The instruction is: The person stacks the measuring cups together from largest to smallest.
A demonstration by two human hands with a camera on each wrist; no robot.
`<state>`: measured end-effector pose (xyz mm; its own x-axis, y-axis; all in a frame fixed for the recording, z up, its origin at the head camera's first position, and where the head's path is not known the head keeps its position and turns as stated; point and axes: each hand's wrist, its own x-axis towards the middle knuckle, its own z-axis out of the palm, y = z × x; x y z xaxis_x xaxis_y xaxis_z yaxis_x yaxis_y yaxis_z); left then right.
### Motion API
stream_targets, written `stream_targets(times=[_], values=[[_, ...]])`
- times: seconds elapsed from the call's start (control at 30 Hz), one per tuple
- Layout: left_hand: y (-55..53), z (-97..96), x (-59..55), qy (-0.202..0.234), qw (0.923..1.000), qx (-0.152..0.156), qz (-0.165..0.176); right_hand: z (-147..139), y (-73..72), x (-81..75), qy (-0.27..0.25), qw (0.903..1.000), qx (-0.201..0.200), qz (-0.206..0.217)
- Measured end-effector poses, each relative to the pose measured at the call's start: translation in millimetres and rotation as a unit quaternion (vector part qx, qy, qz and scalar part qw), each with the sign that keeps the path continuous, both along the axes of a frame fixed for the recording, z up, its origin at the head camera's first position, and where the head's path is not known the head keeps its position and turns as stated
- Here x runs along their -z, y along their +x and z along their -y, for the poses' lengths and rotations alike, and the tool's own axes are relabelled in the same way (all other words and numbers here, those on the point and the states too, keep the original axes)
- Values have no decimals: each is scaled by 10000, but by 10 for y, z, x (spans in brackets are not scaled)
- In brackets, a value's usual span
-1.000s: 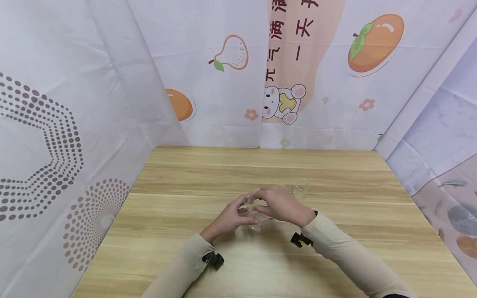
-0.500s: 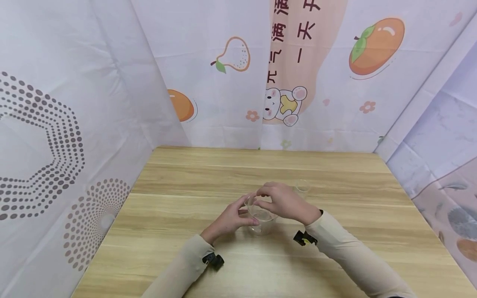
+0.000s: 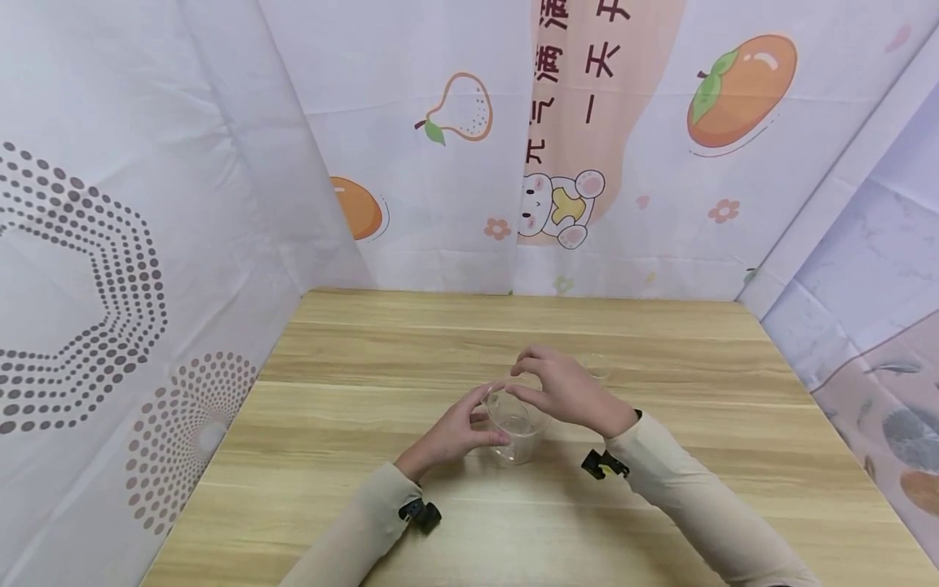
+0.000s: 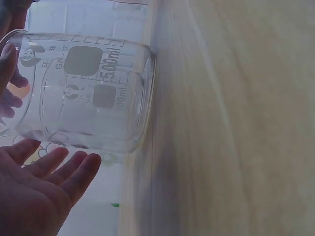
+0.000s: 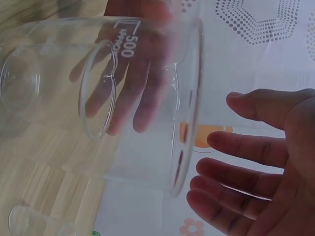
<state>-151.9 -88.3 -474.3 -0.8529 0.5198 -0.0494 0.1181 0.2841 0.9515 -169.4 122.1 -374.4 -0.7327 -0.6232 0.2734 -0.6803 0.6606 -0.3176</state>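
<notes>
A large clear glass beaker [image 3: 517,424], marked 500 ml, stands upright on the table in front of the person. My left hand [image 3: 453,430] holds it from the left, thumb on the near side and fingers on the far side. A smaller beaker [image 4: 81,105] with its own printed scale sits inside the large one; its rim [image 5: 113,73] lies below the large rim. My right hand [image 3: 568,393] is beside the mouth of the large beaker. In the right wrist view its fingers [image 5: 246,145] are spread and hold nothing, apart from the glass.
Another small clear glass vessel [image 3: 596,366] stands behind the right hand, partly hidden by it. The wooden table [image 3: 367,326] ends at a printed curtain [image 3: 440,204] at the back, with more curtain on both sides.
My right hand has drawn back from over the large beaker's mouth toward the upper right, and its fingers have spread. The left hand stays on the large beaker.
</notes>
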Motion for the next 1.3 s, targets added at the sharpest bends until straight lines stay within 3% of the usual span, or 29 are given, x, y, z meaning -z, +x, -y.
stream_targets(times=[0.5, 1.3], values=[[-26, -1, 8, 64, 9999, 74, -126, -68, -93, -32, -404, 9989, 230, -71], [-26, -15, 7, 37, 9994, 163, -288, -197, -148, -62, -224, 9980, 589, 55]])
